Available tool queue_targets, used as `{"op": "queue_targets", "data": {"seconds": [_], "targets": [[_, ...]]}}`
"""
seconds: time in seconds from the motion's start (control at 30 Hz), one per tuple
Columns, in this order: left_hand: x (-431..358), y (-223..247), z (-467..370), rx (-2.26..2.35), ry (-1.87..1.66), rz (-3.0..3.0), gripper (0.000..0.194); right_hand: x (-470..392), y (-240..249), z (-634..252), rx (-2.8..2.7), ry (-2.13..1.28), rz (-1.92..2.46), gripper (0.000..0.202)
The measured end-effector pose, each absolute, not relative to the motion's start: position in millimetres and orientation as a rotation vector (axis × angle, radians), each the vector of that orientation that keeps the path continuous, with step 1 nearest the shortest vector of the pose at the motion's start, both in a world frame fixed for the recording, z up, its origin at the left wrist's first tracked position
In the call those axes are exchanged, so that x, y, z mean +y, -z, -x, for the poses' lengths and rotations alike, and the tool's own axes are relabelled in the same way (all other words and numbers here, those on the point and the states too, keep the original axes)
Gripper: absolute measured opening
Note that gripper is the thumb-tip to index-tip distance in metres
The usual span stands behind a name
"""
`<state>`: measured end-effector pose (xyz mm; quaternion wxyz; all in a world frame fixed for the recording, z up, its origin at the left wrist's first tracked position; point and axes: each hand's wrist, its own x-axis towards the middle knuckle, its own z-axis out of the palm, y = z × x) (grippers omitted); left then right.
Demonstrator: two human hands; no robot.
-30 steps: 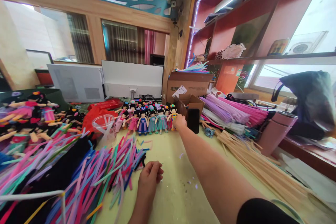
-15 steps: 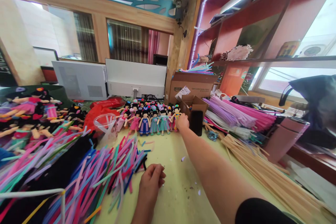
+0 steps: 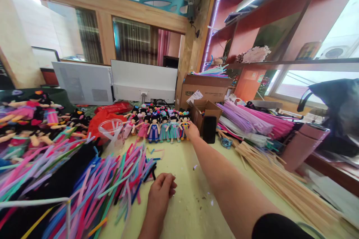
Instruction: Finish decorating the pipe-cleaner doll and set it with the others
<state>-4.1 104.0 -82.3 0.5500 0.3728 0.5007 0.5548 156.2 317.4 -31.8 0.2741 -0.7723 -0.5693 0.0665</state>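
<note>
My right hand (image 3: 193,132) is stretched far forward over the table, its fingers closed at the side of a small pipe-cleaner doll (image 3: 184,124) with a yellow and multicoloured skirt. That doll stands upright at the right end of a packed group of dolls, beside one in a teal dress (image 3: 173,129) and one in a blue dress (image 3: 154,129). The fingertips are partly hidden behind the hand. Nearer to me, my left hand (image 3: 162,190) rests low over the table with its fingers curled in, and nothing shows in it. Loose cut pipe cleaners (image 3: 112,179) lie just left of it.
A black phone (image 3: 209,130) stands against a small open carton (image 3: 210,110) right of my right hand. Farther right are purple and pink pipe-cleaner bundles (image 3: 252,119), beige strips (image 3: 280,179) and a pink flask (image 3: 304,145). A clear plastic cup (image 3: 112,134) stands left of the dolls.
My right hand and the doll at its fingers have shifted slightly left, closer to the row. The view has tilted a little; my left hand stays in place.
</note>
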Motion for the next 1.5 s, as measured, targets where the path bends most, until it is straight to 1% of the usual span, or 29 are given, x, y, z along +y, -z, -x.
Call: {"op": "queue_targets", "data": {"seconds": [0.23, 0.47, 0.53, 0.67, 0.8, 0.9, 1.0, 1.07, 1.3, 1.43, 1.5], "targets": [[103, 82, 3, 1.219, -1.304, -0.897, 0.044, 326, 39, -148, -1.531, -0.252, 2.052, 0.031], [105, 81, 8, 1.17, -1.248, -0.924, 0.041, 313, 34, -156, -1.442, -0.272, 2.057, 0.033], [106, 81, 10, 1.152, -1.222, -0.937, 0.041, 308, 33, -155, -1.385, -0.258, 2.083, 0.04], [106, 81, 12, 1.149, -1.203, -0.937, 0.039, 302, 35, -146, -1.327, -0.241, 2.116, 0.065], [104, 80, 10, 1.144, -1.212, -0.921, 0.037, 302, 36, -138, -1.337, -0.23, 2.114, 0.071], [104, 80, 7, 1.146, -1.232, -0.901, 0.037, 304, 33, -136, -1.34, -0.233, 2.117, 0.064], [104, 82, 5, 1.16, -1.283, -0.885, 0.037, 304, 28, -136, -1.334, -0.241, 2.118, 0.044], [104, 82, 5, 1.157, -1.292, -0.894, 0.038, 302, 22, -137, -1.323, -0.23, 2.113, 0.036], [108, 82, 9, 1.153, -1.22, -0.94, 0.039, 281, -16, -156, -1.265, -0.2, 2.071, 0.036], [106, 76, 10, 1.167, -1.264, -0.943, 0.04, 260, -43, -161, -1.266, -0.304, 1.99, 0.042], [103, 71, 12, 1.184, -1.278, -0.948, 0.041, 243, -52, -155, -1.296, -0.408, 1.914, 0.041]]}}
